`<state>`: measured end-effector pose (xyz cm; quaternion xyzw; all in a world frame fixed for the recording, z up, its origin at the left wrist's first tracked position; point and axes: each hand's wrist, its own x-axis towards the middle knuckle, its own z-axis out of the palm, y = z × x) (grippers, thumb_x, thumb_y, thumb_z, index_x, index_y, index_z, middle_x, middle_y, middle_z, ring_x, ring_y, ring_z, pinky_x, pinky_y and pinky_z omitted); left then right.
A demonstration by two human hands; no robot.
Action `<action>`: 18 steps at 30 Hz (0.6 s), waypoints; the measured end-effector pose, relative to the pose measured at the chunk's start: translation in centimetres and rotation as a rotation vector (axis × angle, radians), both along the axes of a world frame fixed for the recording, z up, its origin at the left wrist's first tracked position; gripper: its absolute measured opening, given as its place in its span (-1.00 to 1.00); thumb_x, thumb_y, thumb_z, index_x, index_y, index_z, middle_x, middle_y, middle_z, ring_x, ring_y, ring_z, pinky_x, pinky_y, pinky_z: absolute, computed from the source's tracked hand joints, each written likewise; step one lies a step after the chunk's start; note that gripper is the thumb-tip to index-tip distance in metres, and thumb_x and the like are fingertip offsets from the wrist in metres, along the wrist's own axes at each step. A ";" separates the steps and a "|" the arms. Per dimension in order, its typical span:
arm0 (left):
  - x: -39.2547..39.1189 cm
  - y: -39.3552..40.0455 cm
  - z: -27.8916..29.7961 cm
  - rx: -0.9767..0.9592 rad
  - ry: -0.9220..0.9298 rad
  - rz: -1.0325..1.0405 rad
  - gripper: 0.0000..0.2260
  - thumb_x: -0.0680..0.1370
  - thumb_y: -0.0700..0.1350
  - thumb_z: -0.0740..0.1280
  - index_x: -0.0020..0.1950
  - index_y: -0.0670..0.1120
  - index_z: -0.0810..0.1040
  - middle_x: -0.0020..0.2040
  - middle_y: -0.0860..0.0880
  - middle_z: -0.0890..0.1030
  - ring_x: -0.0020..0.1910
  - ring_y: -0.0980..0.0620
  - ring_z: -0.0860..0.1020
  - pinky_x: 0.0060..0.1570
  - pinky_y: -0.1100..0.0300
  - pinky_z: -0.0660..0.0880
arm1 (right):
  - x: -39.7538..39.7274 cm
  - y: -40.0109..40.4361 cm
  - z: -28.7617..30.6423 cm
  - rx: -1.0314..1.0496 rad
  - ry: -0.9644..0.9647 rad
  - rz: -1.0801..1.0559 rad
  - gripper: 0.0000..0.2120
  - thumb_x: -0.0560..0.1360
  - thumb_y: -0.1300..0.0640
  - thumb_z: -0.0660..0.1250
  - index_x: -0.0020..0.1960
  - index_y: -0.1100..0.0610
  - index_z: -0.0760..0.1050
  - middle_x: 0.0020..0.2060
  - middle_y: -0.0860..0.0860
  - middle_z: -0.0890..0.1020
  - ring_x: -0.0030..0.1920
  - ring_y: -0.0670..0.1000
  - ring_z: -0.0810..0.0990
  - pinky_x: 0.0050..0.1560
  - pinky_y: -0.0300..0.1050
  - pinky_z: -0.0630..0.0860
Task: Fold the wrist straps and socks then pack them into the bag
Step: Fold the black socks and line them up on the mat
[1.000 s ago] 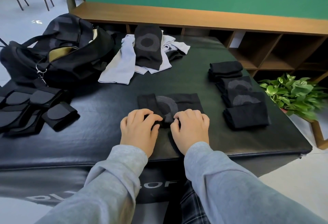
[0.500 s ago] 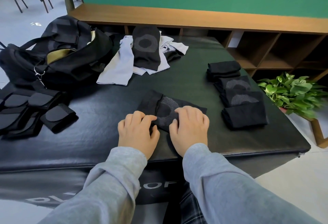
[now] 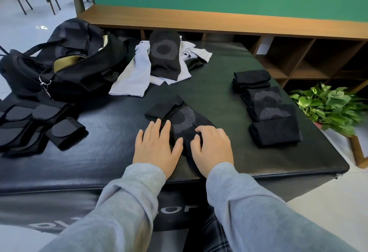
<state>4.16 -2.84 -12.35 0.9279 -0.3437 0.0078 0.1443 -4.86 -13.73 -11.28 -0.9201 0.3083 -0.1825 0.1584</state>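
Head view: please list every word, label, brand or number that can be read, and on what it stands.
"OF": pale letters on the front side of the black padded mat; the rest of that word is hidden by the sleeves.
Pale letters at lower left of the same side: cut off, not readable.
Bag, socks, wrist straps: no readable text.

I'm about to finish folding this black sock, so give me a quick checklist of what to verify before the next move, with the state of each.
1. Both hands on the sock: ok. Left hand lies flat on it, right hand curls over the black sock.
2. Sock lying square for the fold: not ok, it sits skewed and bunched at its far end.
3. Space beside the folded socks: ok, bare mat lies between.
4. Bag open for packing: ok, its tan lining shows.
5. Socks left to fold: not ok, a pile of unfolded socks remains.
6. Wrist straps folded: cannot tell.
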 end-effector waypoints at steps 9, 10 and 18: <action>-0.3 0.7 0.3 -0.133 -0.083 -0.303 -0.49 0.42 0.28 0.10 0.24 0.08 0.52 0.24 0.11 0.50 0.30 0.11 0.32 0.27 0.23 0.06 | 0.0 0.0 -0.4 -0.055 -0.048 -0.092 -0.74 0.47 0.09 0.12 0.06 0.05 0.51 0.06 -0.07 0.50 0.09 0.04 0.40 0.09 -0.11 0.19; -0.4 0.8 0.3 -0.136 -0.068 -0.321 -0.50 0.42 0.29 0.11 0.23 0.10 0.53 0.24 0.13 0.50 0.30 0.12 0.33 0.28 0.24 0.05 | 0.0 -0.1 -0.4 -0.024 -0.037 -0.119 -0.76 0.50 0.11 0.15 0.11 0.05 0.49 0.12 -0.07 0.46 0.13 0.04 0.37 0.13 -0.10 0.18; -0.3 1.0 0.1 -0.207 -0.036 -0.413 -0.49 0.34 0.36 0.12 0.12 0.11 0.52 0.23 0.19 0.45 0.31 0.15 0.32 0.31 0.22 0.10 | -0.2 -0.2 0.1 0.154 -0.161 -0.077 -0.81 0.52 0.19 0.18 0.09 0.12 0.49 0.11 -0.05 0.45 0.02 0.01 0.43 -0.05 -0.15 0.33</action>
